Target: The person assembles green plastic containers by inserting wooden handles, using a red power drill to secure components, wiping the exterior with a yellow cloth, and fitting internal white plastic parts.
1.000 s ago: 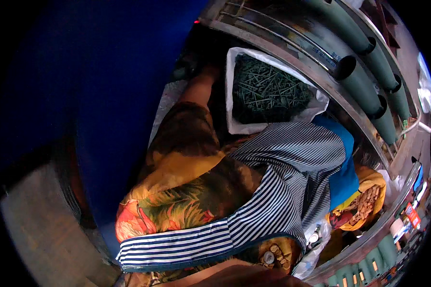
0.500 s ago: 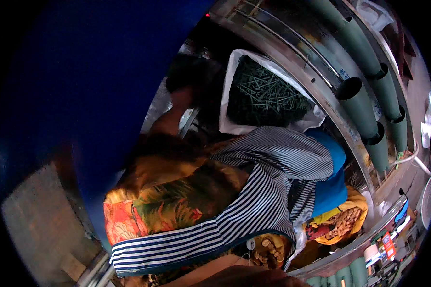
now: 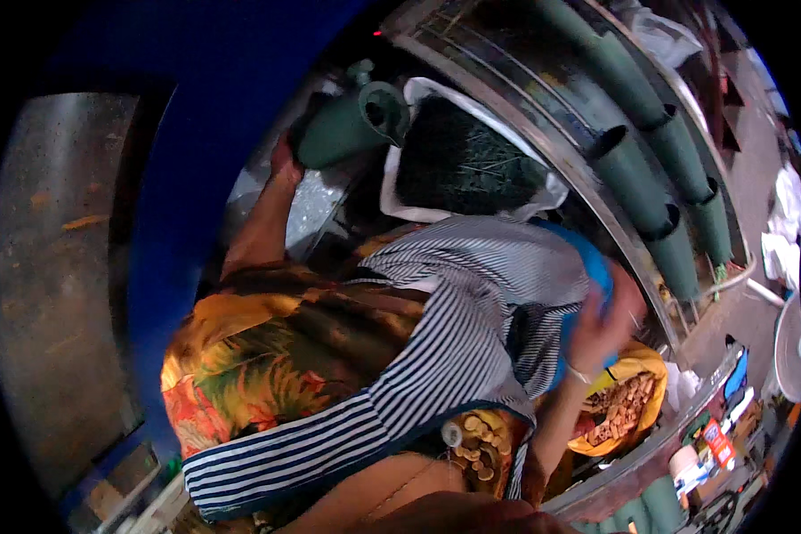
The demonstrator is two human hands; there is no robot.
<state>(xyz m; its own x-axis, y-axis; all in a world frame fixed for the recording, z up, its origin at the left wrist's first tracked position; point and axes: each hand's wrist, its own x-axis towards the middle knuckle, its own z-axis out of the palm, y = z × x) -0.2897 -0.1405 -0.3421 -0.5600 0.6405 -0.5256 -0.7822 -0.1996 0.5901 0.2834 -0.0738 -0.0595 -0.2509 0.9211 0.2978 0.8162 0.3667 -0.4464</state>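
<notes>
At the upper left my left hand (image 3: 287, 162) grips a dark green metal cylinder (image 3: 334, 135) near its lower end. The other end, a rim with a dark round opening, points toward a white-lined box (image 3: 390, 191) full of thin dark green rods (image 3: 472, 160). My right hand (image 3: 603, 327), blurred by motion, is beside a blue cloth or pad (image 3: 587, 254) at the right of my lap; its fingers are too smeared to read. A striped apron (image 3: 454, 356) and a floral garment (image 3: 303, 356) cover my body.
On a metal rack (image 3: 543, 133) at the right lie several green tubes (image 3: 632, 173). A yellow bag (image 3: 654, 392) of small brownish pieces stands below them. A large blue surface (image 3: 205, 160) fills the left. Assorted items (image 3: 716, 445) lie at the lower right.
The green cylinder has come into view in my left hand, which was dim and blurred before. My right hand has appeared beside the blue cloth. The whole view has shifted slightly.
</notes>
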